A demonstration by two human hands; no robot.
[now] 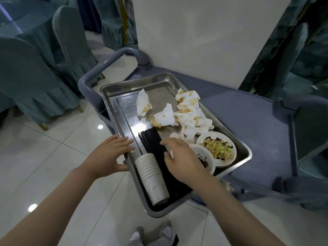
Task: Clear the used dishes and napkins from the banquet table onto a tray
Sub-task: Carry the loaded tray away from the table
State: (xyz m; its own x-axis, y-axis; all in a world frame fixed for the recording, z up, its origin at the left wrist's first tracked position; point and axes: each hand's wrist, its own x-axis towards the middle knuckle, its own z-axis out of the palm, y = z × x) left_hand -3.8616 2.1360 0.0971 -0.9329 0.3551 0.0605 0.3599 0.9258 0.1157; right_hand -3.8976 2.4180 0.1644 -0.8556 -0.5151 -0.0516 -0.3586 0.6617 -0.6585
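A steel tray lies on a grey cart. On it are several stained crumpled napkins, a bundle of black chopsticks, a stack of white paper cups lying on its side, and two white bowls, one with food scraps and one partly hidden under my right hand. My left hand rests with relaxed fingers against the tray's left rim. My right hand hovers over the chopsticks and the near bowl, fingers loosely spread, holding nothing.
The grey cart has a curved handle at the far left and stands against a white pillar. Chairs in teal covers stand on the left. A glossy tiled floor lies below.
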